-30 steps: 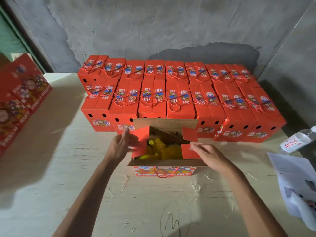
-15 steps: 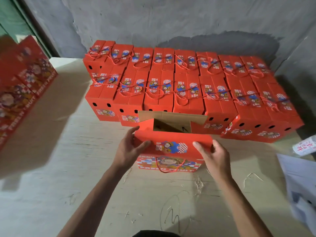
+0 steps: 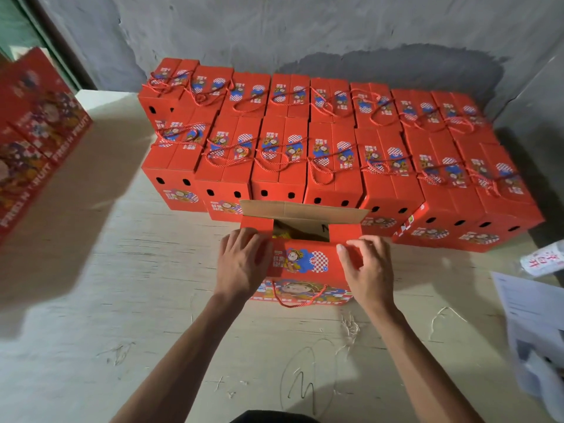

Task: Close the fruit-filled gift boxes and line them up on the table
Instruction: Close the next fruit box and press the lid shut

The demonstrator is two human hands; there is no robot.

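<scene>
Red gift box (image 3: 300, 264) w/ yellow fruit (image 3: 285, 232) inside, back flap up. My left hand (image 3: 242, 264) lies flat, fingers straight, on the front flap; right hand (image 3: 367, 267) pinches its right edge, btwn thumb & fingers. Closed boxes (image 3: 320, 148) in rows just behind.

Open box (image 3: 300, 261) on surface (image 3: 122, 300), directly before two rows of closed boxes (image 3: 320, 154). Left hand (image 3: 241, 264) on its left end, right hand (image 3: 366, 270) on right. Papers (image 3: 531, 315) far right.
</scene>
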